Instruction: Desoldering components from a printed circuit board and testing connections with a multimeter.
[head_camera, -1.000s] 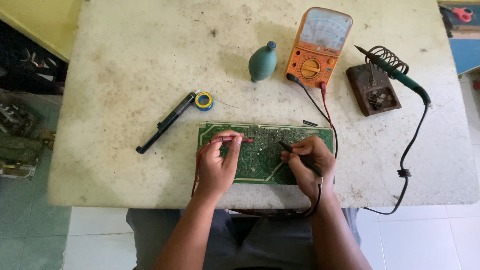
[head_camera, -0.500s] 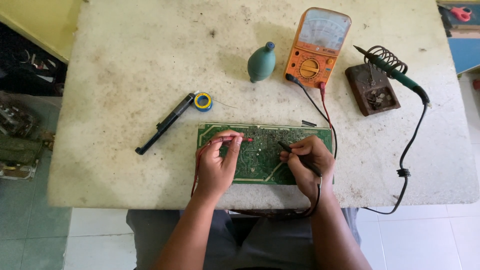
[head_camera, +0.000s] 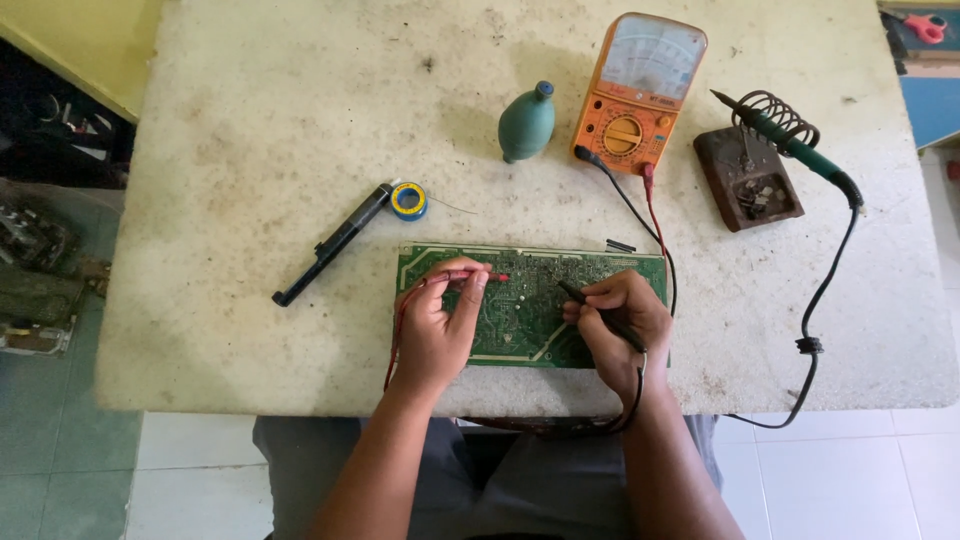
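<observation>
Two hands work over the green circuit board (head_camera: 520, 305) at the table's (head_camera: 250, 150) near edge: left hand (head_camera: 435, 325) pinching a red probe (head_camera: 478, 277), right hand (head_camera: 620, 320) gripping a black probe (head_camera: 590, 305), its tip seemingly touching the board.

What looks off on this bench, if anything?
Nothing spilled or broken. The soldering iron sits in its stand, and the meter lies flat. Left hand holds the red probe and right hand the black probe on the board. The tabletop is stained and worn.
</observation>
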